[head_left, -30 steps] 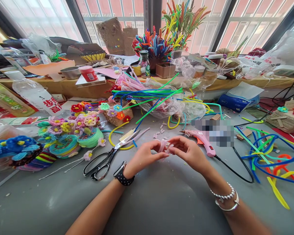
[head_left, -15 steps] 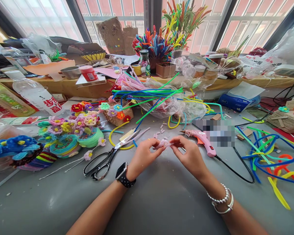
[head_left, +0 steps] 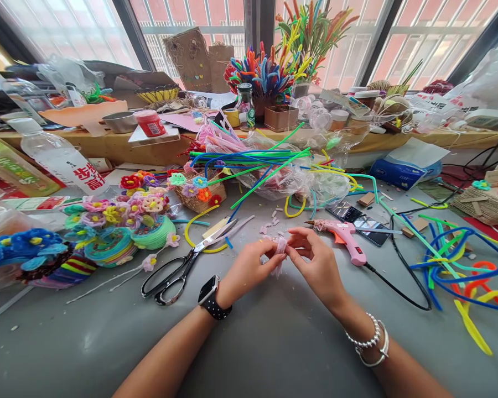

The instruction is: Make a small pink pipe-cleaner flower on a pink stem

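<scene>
Between my two hands is a small pale pink piece (head_left: 281, 246), fuzzy like bent pipe cleaner; fingers cover part of it. My left hand (head_left: 249, 265), with a watch on its wrist, pinches it between thumb and fingers. From the other side, my right hand (head_left: 318, 266) closes thumb and forefinger on its edge, its other fingers curled. Short pink pipe cleaner offcuts (head_left: 269, 225) lie on the table just beyond. Black-handled scissors (head_left: 188, 260) rest to the left, blades partly apart. A pink glue gun (head_left: 348, 240) lies right of my right hand.
A phone (head_left: 359, 221) lies behind the glue gun. Loose coloured pipe cleaners (head_left: 460, 260) tangle at the right. Fuzzy flower pots (head_left: 149, 232) crowd the left. Pipe cleaner bundles (head_left: 249, 160) in plastic lie at the back, below a cluttered ledge (head_left: 357, 145).
The pink piece has turned more upright between my fingers. My left hand has shifted slightly right, and my right hand's fingers have drawn in and curled more.
</scene>
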Motion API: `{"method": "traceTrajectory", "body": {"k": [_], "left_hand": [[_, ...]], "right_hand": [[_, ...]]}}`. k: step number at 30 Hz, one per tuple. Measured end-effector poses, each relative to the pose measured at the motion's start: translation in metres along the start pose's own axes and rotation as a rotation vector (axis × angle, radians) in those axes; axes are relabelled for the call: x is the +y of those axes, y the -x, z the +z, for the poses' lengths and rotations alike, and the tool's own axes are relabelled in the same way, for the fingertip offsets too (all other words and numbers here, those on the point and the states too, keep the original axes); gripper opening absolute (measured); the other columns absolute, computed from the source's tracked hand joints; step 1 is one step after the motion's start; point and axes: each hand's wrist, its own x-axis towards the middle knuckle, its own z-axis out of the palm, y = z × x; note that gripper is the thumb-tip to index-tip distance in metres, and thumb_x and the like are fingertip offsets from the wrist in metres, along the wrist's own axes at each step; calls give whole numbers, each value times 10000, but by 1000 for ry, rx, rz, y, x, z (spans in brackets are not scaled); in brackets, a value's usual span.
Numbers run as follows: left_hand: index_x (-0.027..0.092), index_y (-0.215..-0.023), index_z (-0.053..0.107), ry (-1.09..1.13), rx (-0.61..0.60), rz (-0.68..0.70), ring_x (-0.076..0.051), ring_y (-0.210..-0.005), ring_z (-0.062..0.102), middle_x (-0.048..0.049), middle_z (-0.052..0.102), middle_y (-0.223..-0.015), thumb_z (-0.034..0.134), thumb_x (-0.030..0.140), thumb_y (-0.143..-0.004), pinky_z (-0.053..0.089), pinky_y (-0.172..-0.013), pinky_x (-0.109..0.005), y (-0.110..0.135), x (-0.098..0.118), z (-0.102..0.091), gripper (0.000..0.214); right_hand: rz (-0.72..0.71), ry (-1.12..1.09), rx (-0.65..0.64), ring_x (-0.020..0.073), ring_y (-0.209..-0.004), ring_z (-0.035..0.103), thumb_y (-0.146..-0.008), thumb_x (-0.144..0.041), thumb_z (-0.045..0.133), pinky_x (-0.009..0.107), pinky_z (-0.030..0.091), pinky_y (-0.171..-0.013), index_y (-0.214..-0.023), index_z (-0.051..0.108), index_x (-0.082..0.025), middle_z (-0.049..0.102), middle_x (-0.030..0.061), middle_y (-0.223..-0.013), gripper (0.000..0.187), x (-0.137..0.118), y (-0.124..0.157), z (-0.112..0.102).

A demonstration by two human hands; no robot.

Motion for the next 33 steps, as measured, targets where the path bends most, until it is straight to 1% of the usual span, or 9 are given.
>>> {"method": "traceTrajectory", "body": {"k": [3, 5, 10, 14, 18, 21, 24, 27, 33], "left_hand": [[154, -701, 588, -22, 6, 25, -128, -643, 487, -16, 590, -683, 439, 342, -802, 371, -613, -234, 0, 0, 0, 260], [159, -705, 602, -23, 1, 39, -133, -658, 500, -20, 603, -694, 440, 337, -805, 373, -630, -238, 0, 0, 1, 260], [164, -741, 627, -4, 30, 42, -142, -692, 530, -27, 625, -723, 458, 336, -800, 384, -666, -242, 0, -1, 2, 248], [164, -703, 623, 28, 59, 24, -136, -670, 536, -19, 623, -696, 460, 347, -796, 393, -651, -236, 0, -1, 3, 262], [174, -715, 637, 7, 67, 29, -137, -663, 531, -21, 624, -691, 465, 336, -793, 396, -648, -237, 1, -2, 3, 248], [182, -731, 647, 5, 62, 35, -144, -681, 538, -24, 634, -706, 476, 330, -788, 396, -665, -241, 1, -2, 3, 234], [175, -707, 645, 21, 44, 29, -143, -675, 540, -19, 637, -697, 462, 350, -794, 390, -659, -231, 1, -1, 2, 268], [161, -691, 640, 67, 20, -10, -134, -656, 531, -9, 626, -676, 428, 381, -805, 378, -626, -215, 1, 2, 1, 326], [133, -553, 599, 161, -29, -120, -108, -543, 468, 10, 539, -523, 442, 410, -785, 337, -537, -202, 0, 4, -4, 393]], "right_hand": [[-5, 17, -24, 156, -770, 611, -763, -207, 509, 283, 541, -661, -948, 560, -195, 601, 51, -872, 192, 0, 0, 0], [18, 11, -45, 163, -774, 615, -762, -201, 508, 289, 539, -674, -889, 598, -185, 616, 58, -885, 156, 0, 0, 0], [141, -106, -21, 160, -774, 624, -754, -201, 522, 292, 527, -709, -861, 603, -167, 651, 52, -848, 138, -2, -1, 0], [161, -185, -5, 162, -790, 622, -738, -226, 554, 285, 523, -712, -842, 593, -167, 653, 46, -832, 126, -2, -1, 2], [192, -197, -75, 187, -823, 626, -738, -261, 563, 321, 515, -744, -854, 620, -167, 669, 59, -874, 160, 2, -3, 1], [199, -152, -121, 204, -826, 629, -740, -269, 561, 348, 507, -762, -849, 645, -166, 679, 66, -883, 172, 3, -5, -2], [154, -65, -87, 199, -769, 634, -740, -247, 555, 326, 516, -711, -809, 652, -165, 681, 60, -825, 144, 2, -4, -2], [48, 33, -37, 174, -718, 624, -760, -211, 526, 295, 514, -674, -796, 646, -174, 666, 46, -787, 131, -1, -2, -2], [-110, 119, 34, 165, -739, 605, -776, -192, 504, 291, 509, -685, -794, 626, -189, 647, 44, -805, 123, -1, 2, 1]]}}
